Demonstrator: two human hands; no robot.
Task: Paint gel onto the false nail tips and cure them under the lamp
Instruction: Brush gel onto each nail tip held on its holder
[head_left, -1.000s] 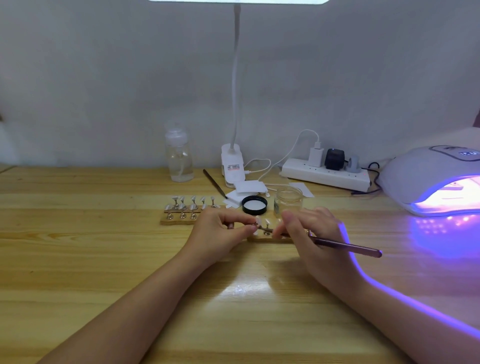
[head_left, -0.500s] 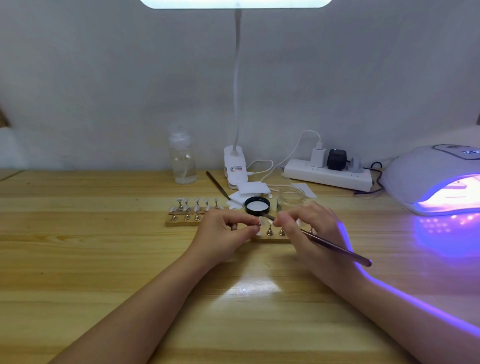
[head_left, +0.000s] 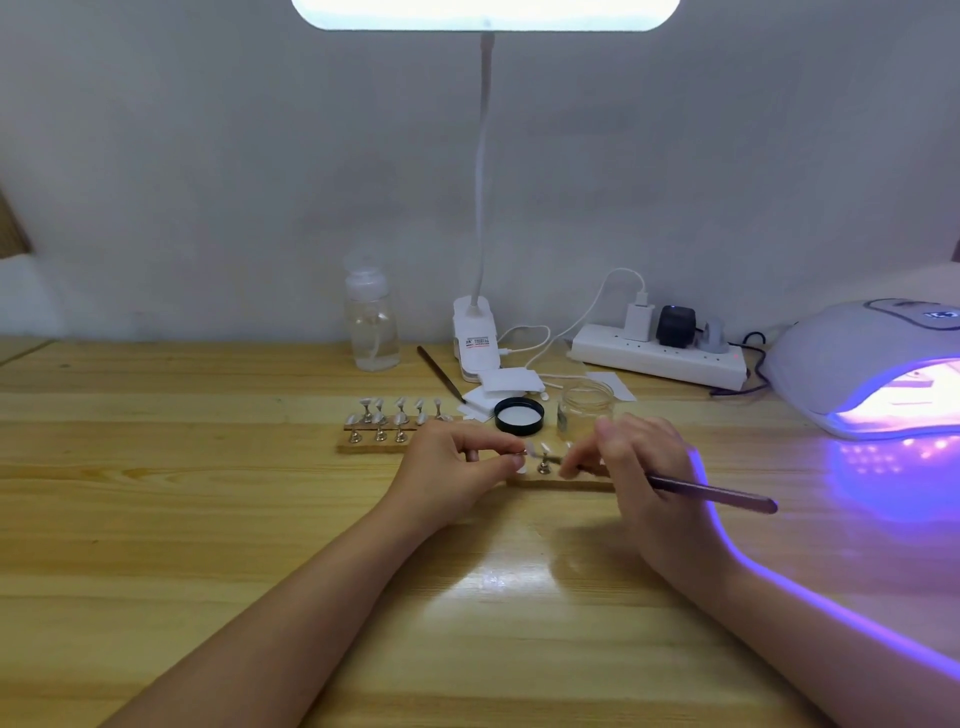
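On the worktop (head_left: 208, 519), the curing lamp (head_left: 872, 364) glows violet at three o'clock, well apart from the work. The near wooden strip (head_left: 561, 483) at centre carries the nail tips on pegs. The left hand (head_left: 457, 467) pinches one nail tip (head_left: 522, 460) at its stand; the right hand (head_left: 639, 467) grips the brush (head_left: 711, 491), bristles toward that tip. A slip of the pinching fingers could smear wet gel or tilt the peg. The open jar (head_left: 587, 405), just beyond at twelve o'clock, could be knocked by the right knuckles.
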